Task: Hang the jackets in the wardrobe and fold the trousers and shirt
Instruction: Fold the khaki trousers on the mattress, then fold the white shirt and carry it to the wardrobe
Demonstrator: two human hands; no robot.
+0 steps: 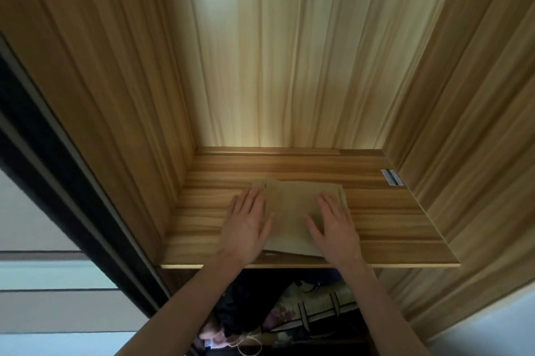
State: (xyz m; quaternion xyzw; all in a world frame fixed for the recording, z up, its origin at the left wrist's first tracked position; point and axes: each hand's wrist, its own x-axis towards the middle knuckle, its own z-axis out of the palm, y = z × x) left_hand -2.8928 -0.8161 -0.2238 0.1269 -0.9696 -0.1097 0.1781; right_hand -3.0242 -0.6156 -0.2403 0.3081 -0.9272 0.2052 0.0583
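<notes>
A folded tan garment (292, 210), whether trousers or shirt cannot be told, lies flat on the wardrobe shelf (390, 228), slightly left of centre and near the front edge. The left hand (246, 225) rests palm-down on its 9 o'clock edge, partly on the wood; the right hand (333, 225) lies flat on its 3 o'clock side. Fingers of both are spread and extended, gripping nothing. Judgement: the palms are pressing the fold flat and squaring it in place. A small label (391, 178) sits on the shelf at 2 o'clock, well apart. Below the shelf, at 6 o'clock, dark and patterned clothing (289, 315) is stowed. Nothing obstructs the shelf; side panels confine it.
</notes>
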